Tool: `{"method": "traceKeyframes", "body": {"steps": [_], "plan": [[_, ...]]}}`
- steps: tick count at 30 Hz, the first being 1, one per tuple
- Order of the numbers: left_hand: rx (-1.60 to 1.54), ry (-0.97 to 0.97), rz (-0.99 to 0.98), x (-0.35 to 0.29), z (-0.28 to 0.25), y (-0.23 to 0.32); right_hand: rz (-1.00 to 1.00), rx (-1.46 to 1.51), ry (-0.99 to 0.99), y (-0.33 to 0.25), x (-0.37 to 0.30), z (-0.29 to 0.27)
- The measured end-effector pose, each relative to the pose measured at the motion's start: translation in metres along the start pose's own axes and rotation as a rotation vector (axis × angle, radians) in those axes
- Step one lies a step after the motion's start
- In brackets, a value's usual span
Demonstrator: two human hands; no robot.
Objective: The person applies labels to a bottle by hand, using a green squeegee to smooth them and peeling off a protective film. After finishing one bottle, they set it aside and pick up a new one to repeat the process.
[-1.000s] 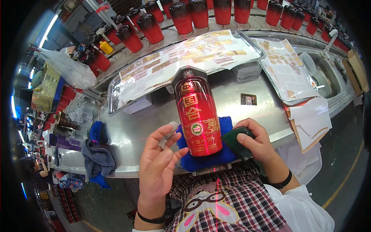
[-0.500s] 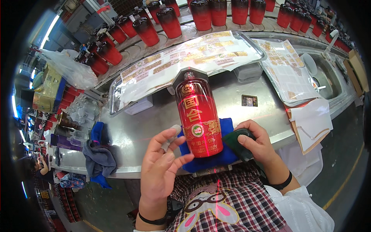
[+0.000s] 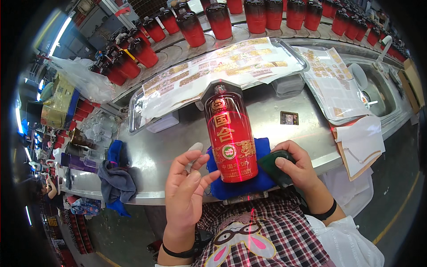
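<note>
A red bottle (image 3: 229, 133) with a dark neck and gold decoration lies on a blue cloth (image 3: 267, 178), its neck in a dark angular holder (image 3: 222, 86). Red laser lines cross its front. Just left of the bottle's lower part is my left hand (image 3: 184, 191), fingers apart and nothing between them. A whitish cover sits on one of its fingertips. My right hand (image 3: 298, 167) grips a dark green flat scraper (image 3: 273, 167) beside the bottle's lower right side, its edge close to the glass.
Trays with sheets of gold decals (image 3: 213, 71) and more decal sheets (image 3: 327, 75) stand behind and to the right. Red-black bottles (image 3: 218, 22) line a curved conveyor at the back. A grey towel (image 3: 115, 180) lies left; a sink (image 3: 378, 91) is far right.
Bottles on the conveyor have shifted to the right. My hands and the bottle stay nearly in place, with the view slightly shifted.
</note>
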State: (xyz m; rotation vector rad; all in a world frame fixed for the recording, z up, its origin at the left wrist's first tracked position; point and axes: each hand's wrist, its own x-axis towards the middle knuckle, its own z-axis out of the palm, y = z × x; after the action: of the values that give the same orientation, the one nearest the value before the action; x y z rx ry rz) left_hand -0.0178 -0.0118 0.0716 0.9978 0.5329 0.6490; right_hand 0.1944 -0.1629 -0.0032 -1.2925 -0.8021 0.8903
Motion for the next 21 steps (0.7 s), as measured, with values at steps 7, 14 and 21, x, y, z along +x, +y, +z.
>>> {"method": "traceKeyframes", "body": {"steps": [7, 14, 21], "plan": [[-0.037, -0.01, -0.02, -0.002, 0.004, 0.005, 0.011, 0.037, -0.003, 0.0, 0.0, 0.0], [0.894, 0.104, 0.122, 0.001, -0.016, -0.027, -0.007, 0.028, -0.014, 0.004, 0.0, -0.002], [0.903, 0.067, 0.235, 0.002, -0.004, -0.031, -0.031, -0.004, -0.02, 0.006, 0.0, -0.004]]}}
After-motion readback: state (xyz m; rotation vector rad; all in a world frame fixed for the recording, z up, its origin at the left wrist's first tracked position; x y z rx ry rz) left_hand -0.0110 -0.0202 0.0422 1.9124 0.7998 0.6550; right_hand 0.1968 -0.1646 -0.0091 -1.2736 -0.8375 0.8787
